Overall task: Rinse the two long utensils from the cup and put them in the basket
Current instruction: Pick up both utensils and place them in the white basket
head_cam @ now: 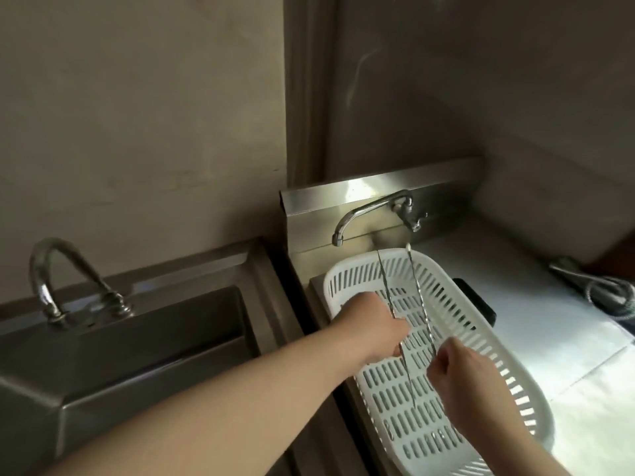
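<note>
Hands work over the white slotted basket (488, 341): left hand (372, 326) is clamped on one long metal utensil (385, 286), right hand (462, 376) on the second utensil (417, 286), both shafts angled toward the wall faucet (371, 214).

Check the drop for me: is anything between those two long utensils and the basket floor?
Nothing visible. Both utensils are held by the left hand and right hand directly over the white basket, whose slotted floor looks bare.

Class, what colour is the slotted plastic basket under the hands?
White, the slotted plastic basket shows best in the head view.
</note>
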Motion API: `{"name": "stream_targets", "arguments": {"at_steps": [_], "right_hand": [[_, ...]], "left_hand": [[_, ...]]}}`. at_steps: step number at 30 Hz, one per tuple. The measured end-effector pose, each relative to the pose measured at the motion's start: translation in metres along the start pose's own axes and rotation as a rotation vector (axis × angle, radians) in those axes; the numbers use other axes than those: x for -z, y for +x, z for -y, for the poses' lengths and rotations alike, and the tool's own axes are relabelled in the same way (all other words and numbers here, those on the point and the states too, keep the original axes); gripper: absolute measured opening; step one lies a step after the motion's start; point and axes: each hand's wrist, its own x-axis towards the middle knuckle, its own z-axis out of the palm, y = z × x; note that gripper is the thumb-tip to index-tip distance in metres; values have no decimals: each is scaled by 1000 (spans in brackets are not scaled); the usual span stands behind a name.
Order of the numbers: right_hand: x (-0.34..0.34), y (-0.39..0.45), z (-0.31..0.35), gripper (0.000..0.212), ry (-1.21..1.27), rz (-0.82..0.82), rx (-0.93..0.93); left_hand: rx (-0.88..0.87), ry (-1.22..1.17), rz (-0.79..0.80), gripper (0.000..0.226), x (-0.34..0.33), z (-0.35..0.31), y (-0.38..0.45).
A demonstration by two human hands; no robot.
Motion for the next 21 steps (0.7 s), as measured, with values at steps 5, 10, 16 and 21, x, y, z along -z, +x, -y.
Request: {"name": "stream_targets", "arguments": {"at_steps": [5, 10, 16, 21], "right_hand": [[-29, 13, -27, 35, -91, 134, -82], [-45, 20, -42, 31, -155, 229, -125], [-51, 27, -46, 32, -186, 247, -145], [-56, 31, -52, 36, -187, 263, -144]], "left_hand": [[82, 76, 67, 25, -30, 1, 20], [47, 452, 103, 33, -52, 6, 33], [-28, 656, 109, 28, -64, 17, 39], [-11, 749, 158, 31, -70, 20, 38]]}}
